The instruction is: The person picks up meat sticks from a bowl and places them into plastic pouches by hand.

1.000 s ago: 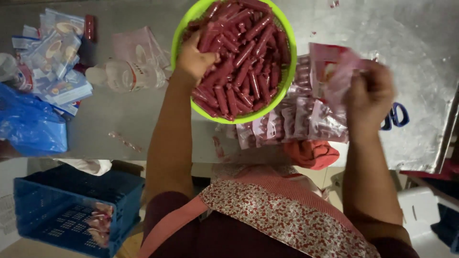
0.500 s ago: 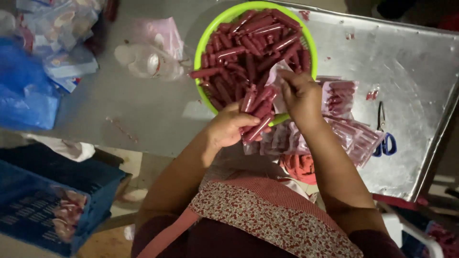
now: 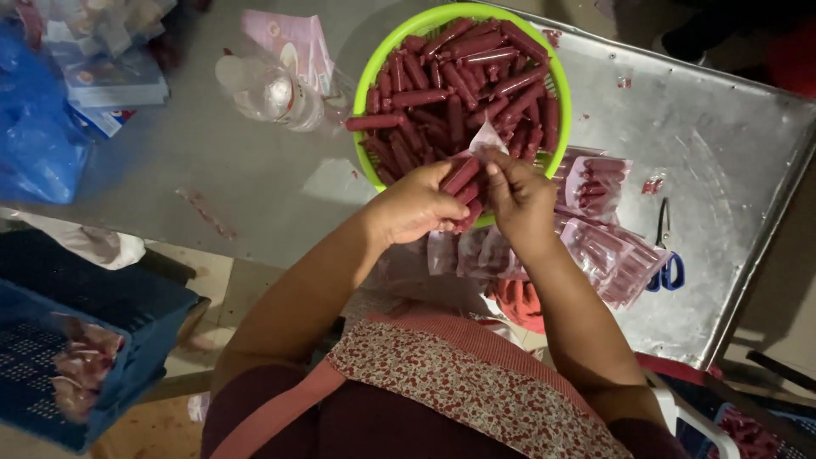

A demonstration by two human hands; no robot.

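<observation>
A green basket (image 3: 367, 93) full of dark red sausages (image 3: 459, 81) stands on the metal table (image 3: 255, 170). At its near rim my left hand (image 3: 416, 204) holds several sausages (image 3: 463, 178). My right hand (image 3: 520, 195) pinches a small clear plastic bag (image 3: 486, 140) right beside them, and the sausages sit at the bag's mouth. Filled bags of sausages (image 3: 603, 221) lie in a heap to the right of my hands and under them.
Blue-handled scissors (image 3: 667, 263) lie at the right. A clear plastic bottle (image 3: 272, 89) and pink packets (image 3: 293, 42) sit left of the basket, with blue bags (image 3: 38, 144) at the far left. A blue crate (image 3: 76, 357) stands on the floor.
My left hand took sausages from the basket and came to its near rim. My right hand brought a clear bag from the right to meet them.
</observation>
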